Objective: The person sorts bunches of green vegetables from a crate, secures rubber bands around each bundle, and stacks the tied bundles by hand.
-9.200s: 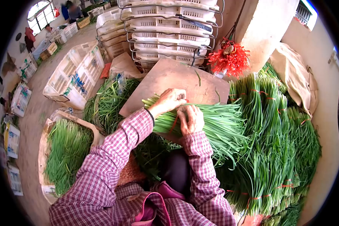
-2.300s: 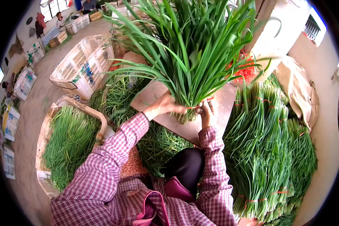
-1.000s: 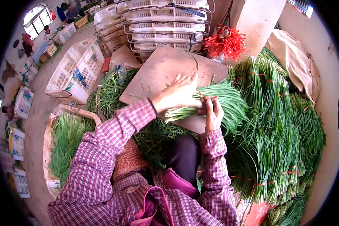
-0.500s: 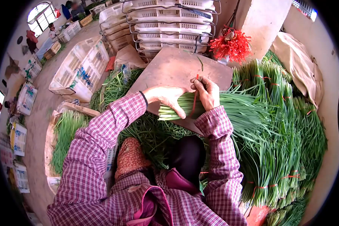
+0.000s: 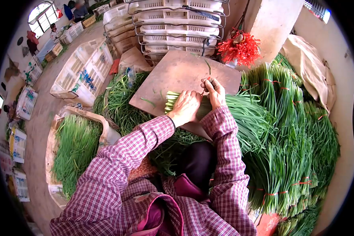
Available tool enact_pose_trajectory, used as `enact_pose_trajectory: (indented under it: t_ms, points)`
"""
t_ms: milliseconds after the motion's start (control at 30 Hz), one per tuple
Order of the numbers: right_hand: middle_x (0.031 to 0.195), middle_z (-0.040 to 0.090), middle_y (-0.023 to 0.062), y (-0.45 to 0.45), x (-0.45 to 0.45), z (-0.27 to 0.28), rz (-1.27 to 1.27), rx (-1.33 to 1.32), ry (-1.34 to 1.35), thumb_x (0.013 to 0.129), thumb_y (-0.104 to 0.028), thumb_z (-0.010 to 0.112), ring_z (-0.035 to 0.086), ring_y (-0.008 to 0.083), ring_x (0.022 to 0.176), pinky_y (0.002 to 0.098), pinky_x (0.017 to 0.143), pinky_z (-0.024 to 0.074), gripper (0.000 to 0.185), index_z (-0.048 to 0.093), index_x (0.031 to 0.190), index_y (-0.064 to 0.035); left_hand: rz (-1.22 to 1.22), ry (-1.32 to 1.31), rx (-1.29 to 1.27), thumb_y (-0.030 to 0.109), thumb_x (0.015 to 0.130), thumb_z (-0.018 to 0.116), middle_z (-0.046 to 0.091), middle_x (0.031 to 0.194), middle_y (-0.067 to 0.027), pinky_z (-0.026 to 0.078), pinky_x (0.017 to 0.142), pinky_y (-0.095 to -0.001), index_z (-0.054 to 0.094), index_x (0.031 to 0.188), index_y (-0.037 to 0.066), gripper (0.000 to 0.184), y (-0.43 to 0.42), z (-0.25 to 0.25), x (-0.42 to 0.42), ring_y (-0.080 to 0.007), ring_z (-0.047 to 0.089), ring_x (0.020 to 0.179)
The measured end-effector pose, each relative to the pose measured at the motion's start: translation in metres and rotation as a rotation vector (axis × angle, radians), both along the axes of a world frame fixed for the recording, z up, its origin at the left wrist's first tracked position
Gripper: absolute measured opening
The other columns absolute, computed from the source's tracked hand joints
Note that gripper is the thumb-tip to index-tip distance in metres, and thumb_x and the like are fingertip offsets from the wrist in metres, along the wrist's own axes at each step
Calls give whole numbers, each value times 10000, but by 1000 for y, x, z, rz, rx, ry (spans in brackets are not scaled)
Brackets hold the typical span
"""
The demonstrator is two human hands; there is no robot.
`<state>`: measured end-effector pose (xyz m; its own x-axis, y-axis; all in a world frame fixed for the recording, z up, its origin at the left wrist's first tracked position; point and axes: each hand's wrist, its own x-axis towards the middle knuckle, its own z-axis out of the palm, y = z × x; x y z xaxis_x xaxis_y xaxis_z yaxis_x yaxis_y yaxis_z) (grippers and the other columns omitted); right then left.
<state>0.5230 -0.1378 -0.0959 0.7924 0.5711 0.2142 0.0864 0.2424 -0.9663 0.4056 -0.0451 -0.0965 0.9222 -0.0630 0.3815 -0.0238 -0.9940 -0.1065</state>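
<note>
A bundle of garlic chives [image 5: 244,112] lies across a brown board [image 5: 177,69], its pale cut ends pointing left and its leaves spreading right. My left hand [image 5: 186,106] wraps over the stems from above, just behind the cut ends. Close beside it, my right hand [image 5: 214,93] pinches a thin red tie [image 5: 203,93] at the upper edge of the bundle. Most of this tie is hidden by my fingers. A few loose green leaf pieces [image 5: 147,102] lie on the board.
Tied chive bundles [image 5: 279,157] are heaped at the right. Red ties [image 5: 240,48] hang by the pillar. White crates [image 5: 181,27] are stacked behind the board. A crate of loose chives [image 5: 106,120] stands at the left, with leaf scraps [image 5: 124,102] between. People sit far back.
My left hand has moved right and turned over the top of the stems. The red tie, earlier hanging down across the bundle, is now drawn in close at my right fingers.
</note>
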Motion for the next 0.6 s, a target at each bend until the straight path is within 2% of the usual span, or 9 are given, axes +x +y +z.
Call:
enact_pose_trajectory:
  t_ms: [67, 100, 133, 267, 333, 400, 500, 533, 600]
  points:
    - [873, 650, 12, 4, 8, -6, 69, 145, -61, 947, -205, 549, 586, 65, 797, 184, 610, 432, 189, 614, 1013, -41, 21, -6, -15, 321, 523, 800, 570, 926, -122, 406, 843, -362, 549, 994, -5, 625, 1, -6, 2, -257, 544, 922]
    - [917, 665, -8, -4, -4, 12, 68, -25, 77, 956, -247, 525, 615, 80, 847, 192, 605, 404, 163, 601, 1011, -114, 17, 0, -41, 303, 524, 796, 575, 920, -124, 410, 840, -355, 547, 985, -6, 609, -1, -2, 0, -260, 547, 923]
    - [876, 662, -6, -4, -8, 19, 77, -18, 192, 960, -248, 506, 641, 100, 842, 207, 590, 423, 157, 587, 991, -117, 20, -18, -43, 290, 529, 793, 577, 907, -133, 416, 836, -361, 546, 976, -5, 590, -2, 1, -1, -268, 554, 909]
    - [685, 550, -39, 7, 0, 14, 164, 40, 316, 955, -194, 487, 589, 98, 580, 205, 472, 408, 131, 589, 984, -116, 25, 33, -125, 284, 529, 811, 591, 932, -145, 424, 855, -368, 538, 984, 6, 599, -4, 3, -1, -284, 570, 933]
    - [604, 468, -47, 14, -7, 24, 83, -41, 338, 936, -162, 498, 446, 72, 446, 218, 375, 313, 124, 600, 933, -91, 41, 83, -101, 389, 516, 824, 563, 974, -138, 423, 871, -375, 522, 1052, 18, 719, -3, 3, -2, -287, 550, 960]
    - [574, 429, -55, 13, -11, 34, 104, -46, 352, 923, -145, 506, 360, 59, 407, 226, 360, 247, 122, 598, 925, -66, 48, 77, -97, 385, 518, 834, 583, 944, -138, 437, 867, -378, 552, 1005, 15, 674, -4, 6, -1, -295, 569, 949]
    - [550, 403, -56, 11, -24, 44, 100, -56, 334, 912, -130, 512, 324, 57, 396, 231, 360, 211, 122, 595, 909, -41, 96, 171, -201, 378, 492, 841, 615, 859, -145, 480, 806, -389, 599, 877, 14, 582, -4, 16, 2, -306, 609, 876]
    - [550, 403, -56, 8, -29, 48, 98, -61, 337, 912, -130, 512, 324, 57, 396, 231, 360, 211, 122, 595, 909, -41, 94, 175, -205, 378, 492, 841, 615, 859, -145, 480, 806, -389, 599, 877, 14, 582, -3, 15, 3, -306, 609, 876]
    - [532, 394, -56, -1, -40, 53, 101, -114, 221, 909, -122, 515, 328, 54, 395, 226, 364, 222, 125, 598, 886, -32, 47, 50, -189, 271, 487, 846, 620, 863, -129, 488, 784, -358, 576, 905, 33, 552, 0, 7, 2, -278, 619, 848]
